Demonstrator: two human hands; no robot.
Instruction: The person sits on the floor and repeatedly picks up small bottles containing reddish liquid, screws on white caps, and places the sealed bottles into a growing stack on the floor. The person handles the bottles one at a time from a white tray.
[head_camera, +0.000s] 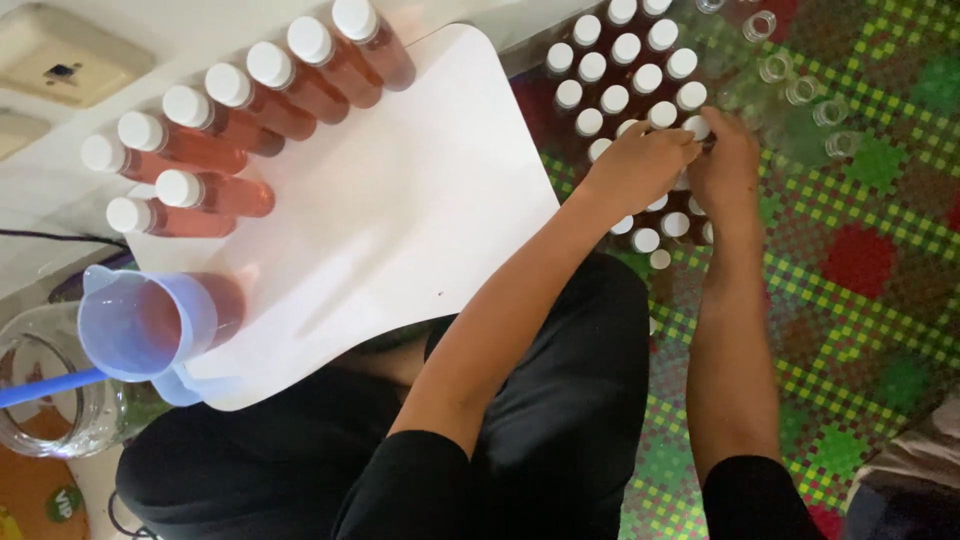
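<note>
I see a white board (400, 200) in the middle. At ten o'clock on it lie bottles (250, 110) full of reddish-orange drink, each with a white cap (270, 64). At one o'clock stands a bunch of bottles with white lids (625, 75) too. Past them, at two o'clock, some clear bottles (800, 100) have no colour at all. The mat (870, 270) on the floor is green and yellow checks with red and green blobs. At eight o'clock a light blue jug (140, 325) holds some reddish drink, beside a clear glass jar (50, 400) with a blue stick (40, 387). My sleeves (420, 490) are black.
</note>
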